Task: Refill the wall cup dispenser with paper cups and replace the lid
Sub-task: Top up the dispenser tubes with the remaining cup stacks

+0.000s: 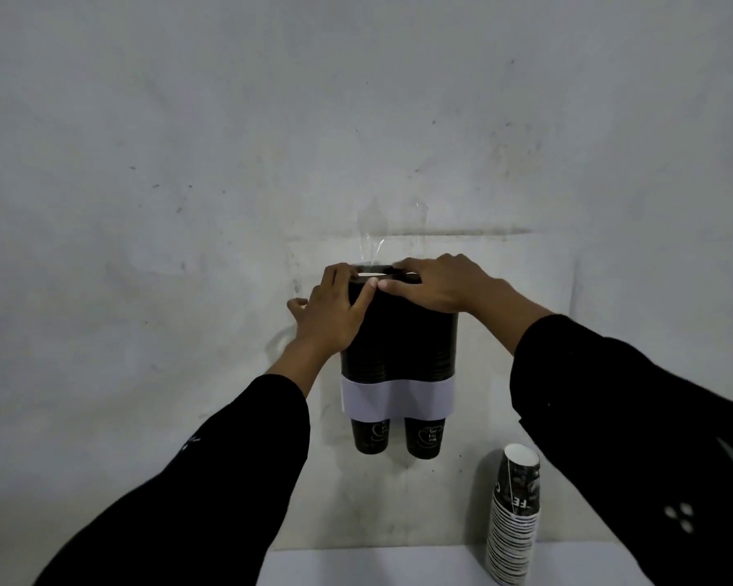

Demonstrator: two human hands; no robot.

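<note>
A black wall cup dispenser (403,353) with a white band (396,397) hangs on the grey wall. Two black paper cups (425,435) poke out of its bottom. A thin dark lid (377,270) lies across the dispenser's top. My left hand (329,313) wraps the upper left side, thumb up at the lid's front edge. My right hand (436,281) lies flat over the top right, fingers pressing on the lid. Both thumbs meet at the front rim. The inside of the dispenser is hidden.
A tall stack of printed paper cups (513,518) stands upright on a white table (356,566) at the lower right, below my right sleeve. Clear tape (373,230) shines on the wall above the dispenser.
</note>
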